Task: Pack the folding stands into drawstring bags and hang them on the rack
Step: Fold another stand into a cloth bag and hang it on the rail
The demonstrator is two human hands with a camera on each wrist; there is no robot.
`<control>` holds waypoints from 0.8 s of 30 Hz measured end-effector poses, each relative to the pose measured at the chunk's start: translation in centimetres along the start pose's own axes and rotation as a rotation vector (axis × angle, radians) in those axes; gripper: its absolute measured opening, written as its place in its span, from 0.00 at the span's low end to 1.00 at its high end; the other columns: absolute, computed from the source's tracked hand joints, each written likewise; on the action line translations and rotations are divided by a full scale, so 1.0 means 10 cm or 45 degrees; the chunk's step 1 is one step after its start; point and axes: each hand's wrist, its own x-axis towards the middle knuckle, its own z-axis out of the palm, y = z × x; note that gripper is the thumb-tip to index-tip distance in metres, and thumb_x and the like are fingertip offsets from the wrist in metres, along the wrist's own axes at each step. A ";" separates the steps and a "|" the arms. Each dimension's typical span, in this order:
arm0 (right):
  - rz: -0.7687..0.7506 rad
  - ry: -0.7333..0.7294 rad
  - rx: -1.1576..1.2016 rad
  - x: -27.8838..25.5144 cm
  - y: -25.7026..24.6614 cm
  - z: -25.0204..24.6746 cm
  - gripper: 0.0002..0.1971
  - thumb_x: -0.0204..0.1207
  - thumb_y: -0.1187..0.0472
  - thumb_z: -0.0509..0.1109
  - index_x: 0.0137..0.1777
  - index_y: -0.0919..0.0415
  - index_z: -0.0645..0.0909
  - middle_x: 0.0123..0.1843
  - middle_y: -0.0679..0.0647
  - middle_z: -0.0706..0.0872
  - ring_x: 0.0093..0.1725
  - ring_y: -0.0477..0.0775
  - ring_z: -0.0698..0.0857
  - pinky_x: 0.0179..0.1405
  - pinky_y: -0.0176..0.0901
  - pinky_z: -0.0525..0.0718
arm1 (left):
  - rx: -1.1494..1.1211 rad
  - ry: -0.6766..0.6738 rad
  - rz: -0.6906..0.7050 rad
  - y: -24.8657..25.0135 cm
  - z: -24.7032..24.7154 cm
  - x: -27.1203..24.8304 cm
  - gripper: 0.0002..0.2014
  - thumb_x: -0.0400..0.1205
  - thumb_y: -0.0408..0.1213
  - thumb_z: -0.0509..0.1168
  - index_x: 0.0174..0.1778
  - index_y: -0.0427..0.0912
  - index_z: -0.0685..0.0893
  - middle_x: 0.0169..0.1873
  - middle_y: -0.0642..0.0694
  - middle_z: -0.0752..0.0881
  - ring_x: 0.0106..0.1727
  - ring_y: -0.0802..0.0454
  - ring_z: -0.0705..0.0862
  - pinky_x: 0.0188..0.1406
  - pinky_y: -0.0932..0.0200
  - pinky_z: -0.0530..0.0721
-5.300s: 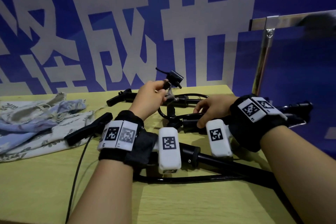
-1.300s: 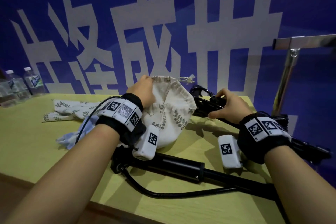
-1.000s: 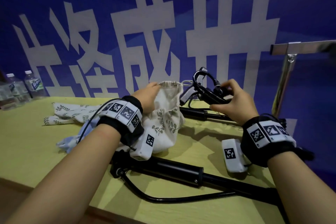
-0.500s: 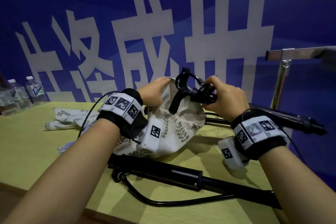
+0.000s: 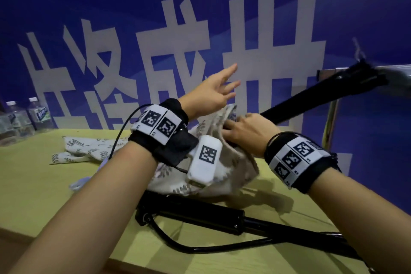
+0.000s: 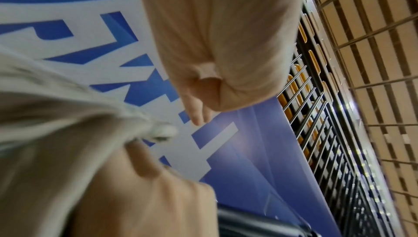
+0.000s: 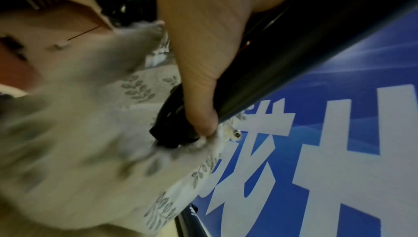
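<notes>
We have the stand (image 5: 311, 93) half in the bag (image 5: 233, 162): its folded head is down in the mouth, and its long black shaft runs up and away to the far right, its far end level with the rack (image 5: 400, 73). So the long axis lies on a slant, low at the bag, high toward the rack, and the next push, as we judge it, must go down along that line into the cloth.

Our right hand (image 5: 246, 133) sits at the mouth, fingers (image 7: 199, 112) curled round the shaft where it enters the bag; it is the nearer hand and does the feeding. Our left hand (image 5: 211, 93) is above the bag's far-left edge, fingers (image 5: 231, 83) spread and loose, grasping nothing. It lies left of the shaft and just above the rim, well placed to take the cloth and draw it up over the stand.

The bag rests on the bench (image 5: 33, 184). A second stand (image 5: 200, 218) lies flat near us, and more bags (image 5: 84, 147) lie to the left.
</notes>
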 end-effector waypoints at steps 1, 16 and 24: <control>-0.046 -0.005 -0.044 0.02 -0.02 0.04 0.17 0.61 0.63 0.80 0.52 0.59 0.86 0.48 0.61 0.88 0.32 0.60 0.87 0.26 0.44 0.81 | 0.044 0.024 -0.002 0.03 0.01 0.01 0.38 0.78 0.09 0.48 0.83 0.40 0.49 0.83 0.47 0.53 0.81 0.49 0.60 0.62 0.70 0.74; -0.049 0.223 -0.167 -0.06 -0.21 0.19 0.22 0.60 0.73 0.46 0.18 0.63 0.82 0.22 0.56 0.79 0.16 0.56 0.75 0.17 0.37 0.70 | 0.694 0.128 -0.478 -0.37 0.02 -0.01 0.11 0.77 0.37 0.67 0.41 0.44 0.69 0.31 0.48 0.73 0.29 0.53 0.71 0.22 0.63 0.72; -0.055 0.185 -0.076 -0.20 -0.08 0.17 0.10 0.60 0.67 0.64 0.42 0.61 0.78 0.25 0.57 0.81 0.18 0.58 0.78 0.17 0.40 0.73 | 0.821 0.216 -0.358 -0.39 -0.11 0.00 0.11 0.82 0.27 0.50 0.42 0.43 0.75 0.25 0.49 0.70 0.23 0.51 0.66 0.15 0.65 0.64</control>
